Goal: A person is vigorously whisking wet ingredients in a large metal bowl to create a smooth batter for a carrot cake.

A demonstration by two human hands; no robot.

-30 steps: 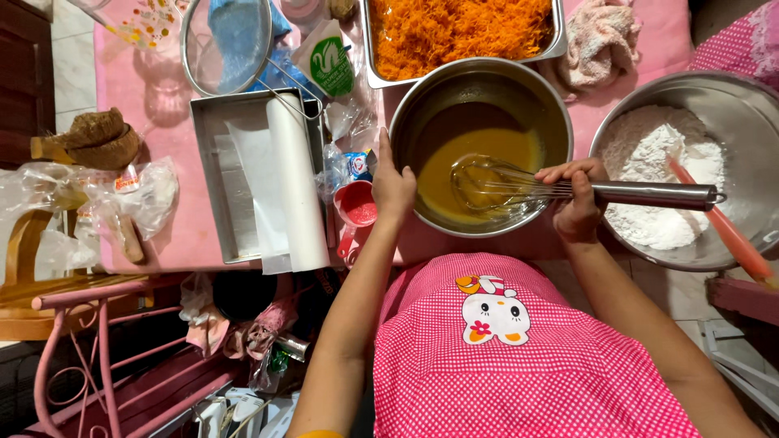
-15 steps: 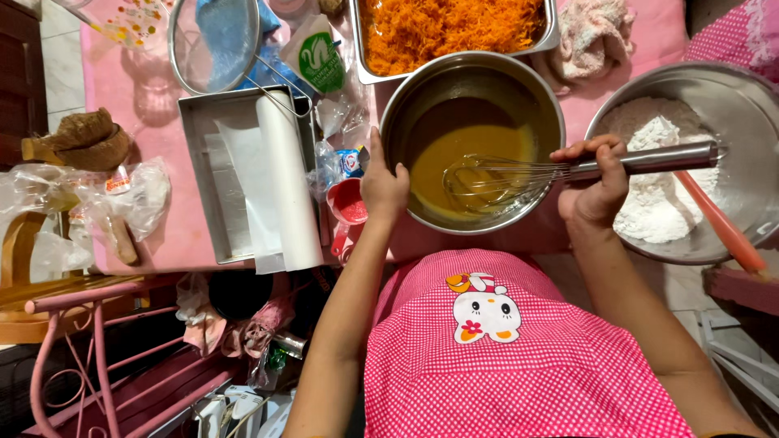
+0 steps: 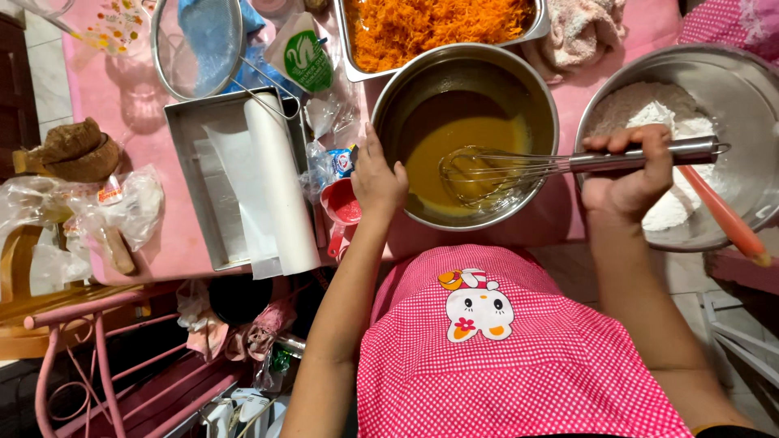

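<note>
A steel mixing bowl (image 3: pixel 531 89) with yellow-brown batter (image 3: pixel 454 150) stands on the pink table in front of me. My left hand (image 3: pixel 377 178) grips the bowl's left rim. My right hand (image 3: pixel 629 174) is closed around the steel handle of a wire whisk (image 3: pixel 519 168), whose wires lie in the batter. My pink checked apron (image 3: pixel 503 349) fills the bottom of the view.
A bowl of white flour (image 3: pixel 730 89) with an orange-handled tool (image 3: pixel 726 219) stands at the right. A tray of grated carrot (image 3: pixel 438 28) and a cloth (image 3: pixel 580 32) lie behind. To the left are a paper-lined baking pan (image 3: pixel 182 162), a sieve (image 3: pixel 195 45), a red cup (image 3: pixel 345 207) and bags.
My right hand has swung the whisk handle from the bowl's lower right toward its upper right, with the wires moving in the batter. My left hand stays on the rim.
</note>
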